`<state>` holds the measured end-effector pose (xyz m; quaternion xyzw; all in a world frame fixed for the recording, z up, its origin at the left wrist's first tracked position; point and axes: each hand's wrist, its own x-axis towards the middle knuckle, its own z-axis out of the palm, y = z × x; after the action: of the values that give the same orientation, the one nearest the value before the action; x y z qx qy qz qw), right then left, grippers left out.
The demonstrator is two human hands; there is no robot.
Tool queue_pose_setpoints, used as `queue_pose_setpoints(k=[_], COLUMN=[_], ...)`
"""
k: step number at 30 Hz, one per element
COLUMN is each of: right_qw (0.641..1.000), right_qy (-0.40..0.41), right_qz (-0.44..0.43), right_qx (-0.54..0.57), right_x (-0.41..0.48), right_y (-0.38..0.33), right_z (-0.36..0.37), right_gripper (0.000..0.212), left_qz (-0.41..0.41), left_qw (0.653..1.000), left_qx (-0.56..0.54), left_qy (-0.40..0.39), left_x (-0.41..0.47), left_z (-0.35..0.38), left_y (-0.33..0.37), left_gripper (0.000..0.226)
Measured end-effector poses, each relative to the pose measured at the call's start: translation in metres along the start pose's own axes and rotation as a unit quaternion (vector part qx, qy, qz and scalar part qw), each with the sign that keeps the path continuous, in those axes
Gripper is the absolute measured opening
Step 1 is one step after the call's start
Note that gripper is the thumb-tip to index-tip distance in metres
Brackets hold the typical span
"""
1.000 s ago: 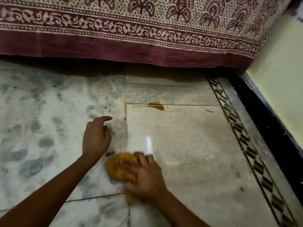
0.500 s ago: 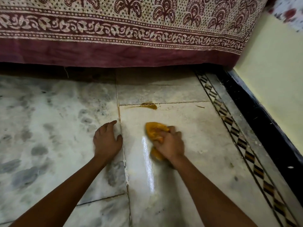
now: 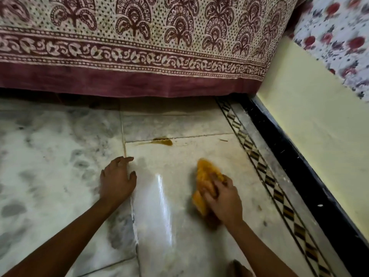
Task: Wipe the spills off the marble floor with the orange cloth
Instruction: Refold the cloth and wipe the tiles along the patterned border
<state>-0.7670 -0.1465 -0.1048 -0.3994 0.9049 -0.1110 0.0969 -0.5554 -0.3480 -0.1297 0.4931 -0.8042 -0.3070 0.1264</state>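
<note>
Orange cloth [image 3: 206, 172] bunched up under the right hand [image 3: 223, 198] on the marble floor [image 3: 60, 156]

The right hand has its fingers curled around the cloth, pressing it onto the pale slab near the inlaid border strip [image 3: 259, 168]; the cloth looks a bit blurry. The left hand [image 3: 116, 180] is planted flat on the floor by the tile seam, fingers spread, holding nothing. A brownish spill [image 3: 163, 141] sits on the seam farther up, apart from the cloth, just short of the printed bedspread [image 3: 139, 37].
</note>
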Motion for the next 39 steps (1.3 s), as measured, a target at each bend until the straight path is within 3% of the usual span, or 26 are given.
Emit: queue_pose_setpoints(k=[3, 6, 8, 10, 11, 13, 14, 16, 19, 22, 25, 27, 29, 31, 34, 37, 39], right_qw=[0.995, 0.995, 0.997, 0.965, 0.953, 0.972, 0.989, 0.988, 0.976, 0.992, 0.996, 0.974, 0.954, 0.966, 0.993, 0.997, 0.998], right_qy=[-0.067, -0.035, -0.016, 0.005, -0.019, -0.011, 0.015, 0.071, 0.075, 0.059, 0.041, 0.006, -0.015, 0.02, 0.065, 0.07, 0.047], right_qz=[0.071, 0.068, -0.058, -0.252, -0.286, -0.207, -0.107, 0.098, 0.184, 0.098, -0.084, -0.227, -0.297, -0.257, -0.096, 0.036, 0.049], right_qx=[-0.034, -0.059, -0.046, -0.074, -0.094, -0.111, -0.101, -0.095, -0.086, -0.058, -0.009, 0.015, 0.033, 0.032, 0.018, -0.006, -0.014], right_x=[0.017, 0.015, 0.003, -0.01, -0.011, 0.002, 0.019, 0.069, 0.149, 0.182, 0.137, 0.082, 0.047, 0.045, 0.098, 0.169, 0.196], right_y=[-0.005, -0.021, 0.003, 0.058, 0.09, 0.134, 0.147, 0.148, 0.105, 0.032, -0.014, 0.001, 0.045, 0.09, 0.107, 0.054, -0.005], right_z=[0.016, 0.038, 0.033, 0.023, 0.012, -0.007, -0.009, -0.004, -0.001, 0.017, 0.04, 0.043, 0.035, 0.017, 0.006, 0.019, 0.03], right_gripper=[0.103, 0.086, 0.069, 0.067, 0.067, 0.062, 0.056, 0.052, 0.058, 0.051, 0.057, 0.057, 0.058, 0.055, 0.049, 0.043, 0.039], left_qz=[0.027, 0.073, 0.094, 0.101, 0.096, 0.081, 0.077, 0.086, 0.093, 0.076, 0.057, 0.055, 0.057, 0.064, 0.056, 0.063, 0.053], left_qw=[0.999, 0.995, 0.992, 0.988, 0.987, 0.987, 0.987, 0.987, 0.988, 0.992, 0.993, 0.992, 0.991, 0.99, 0.99, 0.99, 0.99], left_qx=[0.032, 0.057, 0.08, 0.115, 0.131, 0.141, 0.138, 0.132, 0.116, 0.08, 0.041, 0.014, -0.006, -0.019, -0.035, -0.031, -0.045], left_qy=[-0.023, -0.025, -0.027, -0.02, -0.015, 0.002, 0.012, 0.03, 0.051, 0.067, 0.096, 0.113, 0.124, 0.125, 0.125, 0.122, 0.126], left_x=[0.006, 0.008, 0.014, 0.019, 0.023, 0.026, 0.025, 0.021, 0.02, 0.021, 0.02, 0.019, 0.018, 0.017, 0.019, 0.019, 0.019], left_z=[0.017, 0.034, 0.041, 0.044, 0.046, 0.049, 0.051, 0.054, 0.056, 0.056, 0.053, 0.051, 0.049, 0.051, 0.052, 0.054, 0.054], left_y=[0.007, 0.016, 0.02, 0.018, 0.015, 0.009, 0.007, 0.007, 0.011, 0.011, 0.008, 0.007, 0.005, 0.003, 0.001, 0.002, 0.002], left_gripper=[0.057, 0.055, 0.055, 0.054, 0.055, 0.056, 0.056, 0.054, 0.055, 0.057, 0.058, 0.058, 0.057, 0.053, 0.049, 0.044, 0.044])
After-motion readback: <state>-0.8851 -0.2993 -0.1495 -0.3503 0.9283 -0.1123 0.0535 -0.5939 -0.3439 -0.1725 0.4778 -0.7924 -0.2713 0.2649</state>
